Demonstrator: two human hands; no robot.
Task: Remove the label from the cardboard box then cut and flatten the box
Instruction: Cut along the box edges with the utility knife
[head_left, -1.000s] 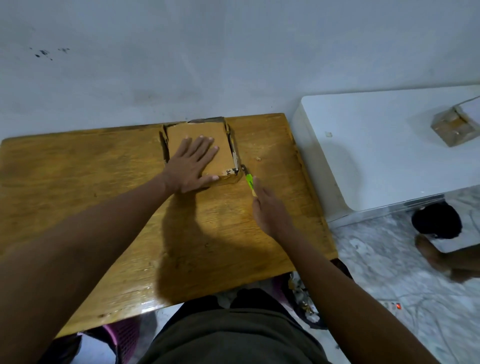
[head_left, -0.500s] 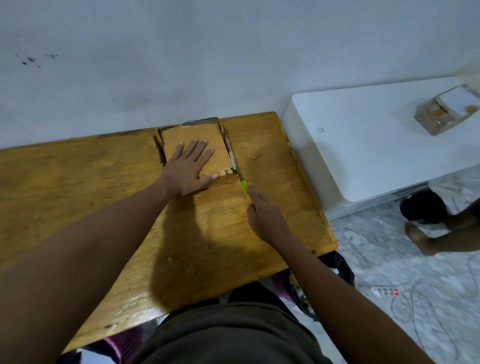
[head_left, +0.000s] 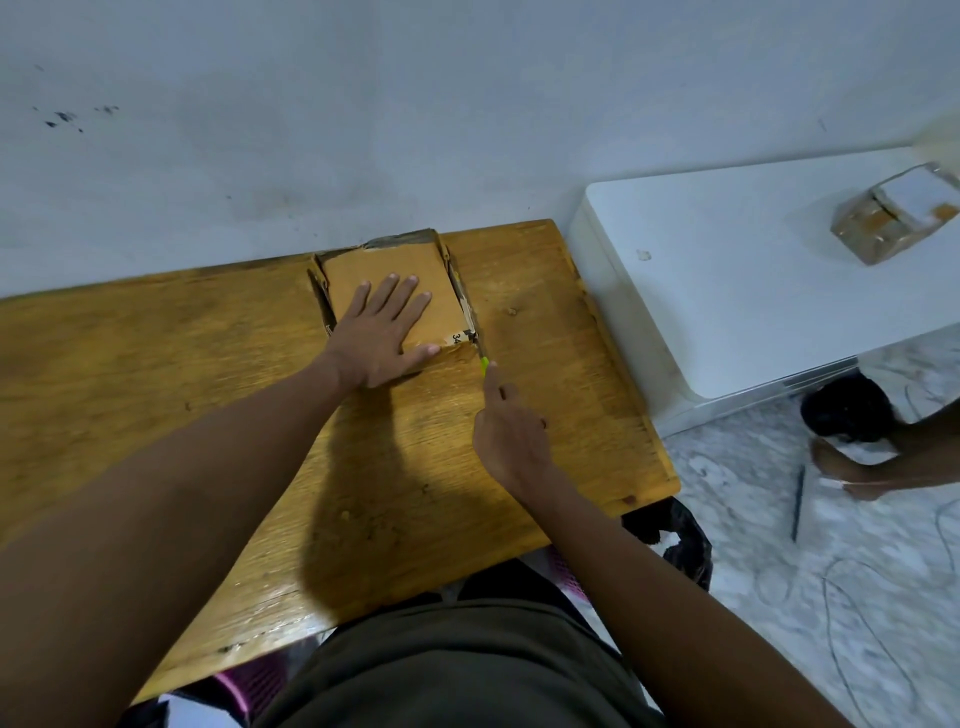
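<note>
Change: knife (head_left: 483, 360) is drawn back to the box's near-right corner.
Box (head_left: 395, 291): upper centre, pinned flat by the spread, empty left hand (head_left: 382, 332) for steadiness.
Right hand (head_left: 511, 431): closed around the knife.

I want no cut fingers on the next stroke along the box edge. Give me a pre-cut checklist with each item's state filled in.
1. Box held down: ok. The left hand lies flat, palm down, on the cardboard box.
2. Cutter gripped: ok. The right hand is closed on the green cutter.
3. Blade at the cut line: ok. Its tip sits at the box's near right corner.
4. Left fingers off the blade path: ok. The thumb is nearest, but apart from the tip.
5. Blade extended and locked: cannot tell, too small.
6. Label removed: not ok. A white scrap printed "34" remains by that corner.
</note>
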